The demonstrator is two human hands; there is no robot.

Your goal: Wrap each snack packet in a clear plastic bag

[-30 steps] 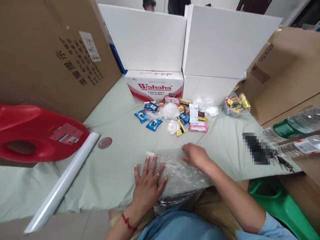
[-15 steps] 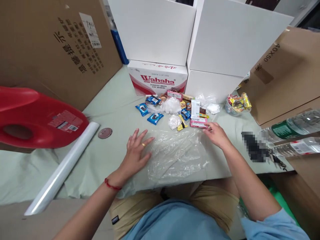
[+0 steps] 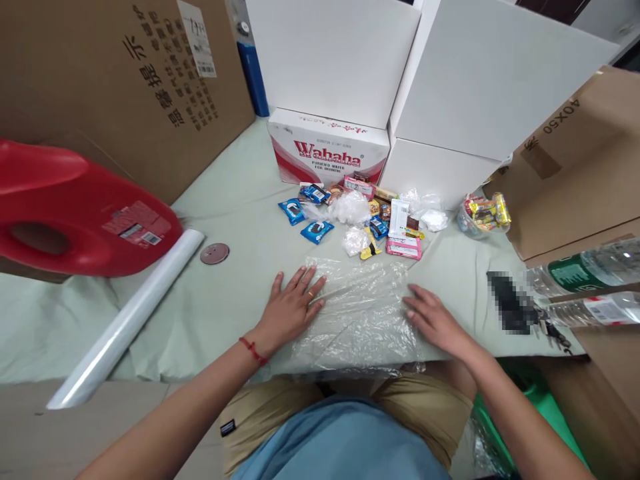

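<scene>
- Clear plastic film [image 3: 363, 320]: creased, on the green tablecloth [image 3: 245, 293], near edge.
- Right hand [image 3: 436, 320]: fingers loosely extended, at the film's right edge.
- Left hand [image 3: 291, 305]: fingers spread, on its left edge.
- Wrapped snacks [image 3: 379, 227]: beyond the film, before the Wahaha carton [image 3: 327, 157].

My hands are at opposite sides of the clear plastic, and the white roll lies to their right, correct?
Not quite: in the head view, the white roll lies left of your left hand and right hand, which are at opposite sides of the clear plastic.
</scene>
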